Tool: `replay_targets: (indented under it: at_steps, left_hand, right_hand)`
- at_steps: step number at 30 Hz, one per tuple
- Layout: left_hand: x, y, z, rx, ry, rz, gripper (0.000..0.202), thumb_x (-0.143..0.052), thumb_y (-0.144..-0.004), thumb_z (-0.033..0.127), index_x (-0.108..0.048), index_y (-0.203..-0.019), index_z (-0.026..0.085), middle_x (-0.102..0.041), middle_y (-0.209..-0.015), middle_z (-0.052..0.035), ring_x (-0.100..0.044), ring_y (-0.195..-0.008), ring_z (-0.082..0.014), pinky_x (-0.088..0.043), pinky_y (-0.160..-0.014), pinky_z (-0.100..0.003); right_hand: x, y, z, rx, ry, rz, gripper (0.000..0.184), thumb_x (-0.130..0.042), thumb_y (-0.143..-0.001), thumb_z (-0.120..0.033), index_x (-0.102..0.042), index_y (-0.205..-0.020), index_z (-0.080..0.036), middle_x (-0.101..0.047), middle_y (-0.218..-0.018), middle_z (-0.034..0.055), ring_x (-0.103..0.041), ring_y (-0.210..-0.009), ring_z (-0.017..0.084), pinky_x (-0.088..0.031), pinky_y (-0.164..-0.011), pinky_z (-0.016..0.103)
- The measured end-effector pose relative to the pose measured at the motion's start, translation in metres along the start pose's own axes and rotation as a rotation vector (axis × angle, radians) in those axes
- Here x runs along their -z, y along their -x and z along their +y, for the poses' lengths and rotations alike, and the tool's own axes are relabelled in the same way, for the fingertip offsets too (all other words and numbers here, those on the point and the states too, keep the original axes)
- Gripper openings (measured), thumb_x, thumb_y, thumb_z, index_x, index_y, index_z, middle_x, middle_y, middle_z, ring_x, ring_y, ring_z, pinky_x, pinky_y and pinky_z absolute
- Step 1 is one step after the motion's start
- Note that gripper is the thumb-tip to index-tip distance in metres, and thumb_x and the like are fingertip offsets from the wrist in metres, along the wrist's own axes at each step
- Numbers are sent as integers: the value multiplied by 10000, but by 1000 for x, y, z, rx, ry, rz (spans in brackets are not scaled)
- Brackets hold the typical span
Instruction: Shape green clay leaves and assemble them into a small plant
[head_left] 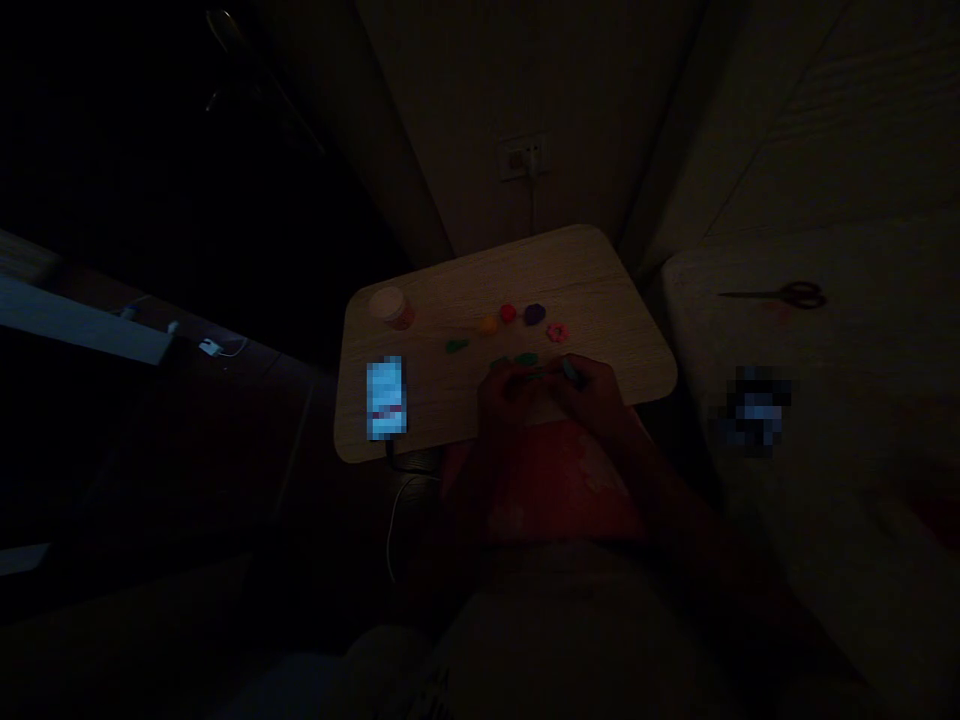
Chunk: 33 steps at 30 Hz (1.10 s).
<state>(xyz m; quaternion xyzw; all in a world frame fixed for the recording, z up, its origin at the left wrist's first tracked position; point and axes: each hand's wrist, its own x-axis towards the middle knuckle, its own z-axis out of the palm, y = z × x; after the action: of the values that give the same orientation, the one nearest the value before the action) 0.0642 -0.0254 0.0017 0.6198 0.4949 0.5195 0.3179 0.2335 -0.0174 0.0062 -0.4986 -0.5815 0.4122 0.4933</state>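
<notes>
In dim light, my left hand [504,398] and my right hand [600,392] meet at the near edge of a small wooden table [442,290]. Both have their fingers closed around a thin, dark greenish piece [546,373] stretched between them; its kind is too dark to tell. A small grey-blue patch [571,371] shows at my right fingertips. Just beyond lie soft, clay-like pieces: a green one [526,359], another green leaf-like shape [456,346], an orange lump [489,325], a red ball [508,313], a purple lump [534,315] and a pink flower-like ring [557,332].
A lit phone [386,398] with a cable lies at the table's left, below a tub [392,307]. On the pale surface at right rest scissors [795,294] and a blurred item [756,412]. A wall socket [523,157] holds a plug behind the table.
</notes>
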Motion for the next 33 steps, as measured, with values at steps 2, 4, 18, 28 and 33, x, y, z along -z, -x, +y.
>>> replay_targets:
  at_steps: [2,4,18,28,33]
  left_hand:
    - [0,0,1,-6,-5,-7,178,-793,-867,381,-766,-895,208,-757,-936,-66,-706,-932,-222,-552,-857,-347]
    - [0,0,1,-10,3,-9,164,-788,-866,367,-766,-884,204,-757,-920,-61,-707,-913,-218,-552,-843,-339]
    - [1,-1,-6,95,141,-29,246,-808,-835,443,-799,-851,198,-774,-897,-62,-707,-866,-210,-563,-811,-331]
    - [1,-1,-5,80,147,-26,305,-808,-838,493,-752,-805,195,-732,-839,-53,-686,-825,-206,-542,-788,-333]
    - [2,-1,-2,97,125,-54,328,-792,-856,516,-734,-813,197,-723,-837,-50,-680,-821,-210,-544,-785,-342]
  right_hand:
    - [0,0,1,0,-18,8,197,-751,-779,-390,-758,-836,-202,-760,-810,37,-651,-720,193,-531,-719,332]
    - [0,-1,2,-3,-38,13,201,-756,-769,-389,-750,-835,-199,-750,-797,31,-637,-705,186,-522,-701,324]
    - [7,-2,-4,-121,-144,-28,229,-747,-764,-413,-707,-763,-187,-634,-692,-2,-511,-640,146,-412,-612,284]
    - [9,-1,-8,-132,-161,-68,314,-716,-811,-485,-696,-707,-189,-585,-644,-1,-478,-608,141,-360,-564,275]
    - [8,-1,-5,-168,-120,-60,271,-773,-762,-449,-728,-728,-184,-620,-643,-3,-501,-601,143,-401,-575,277]
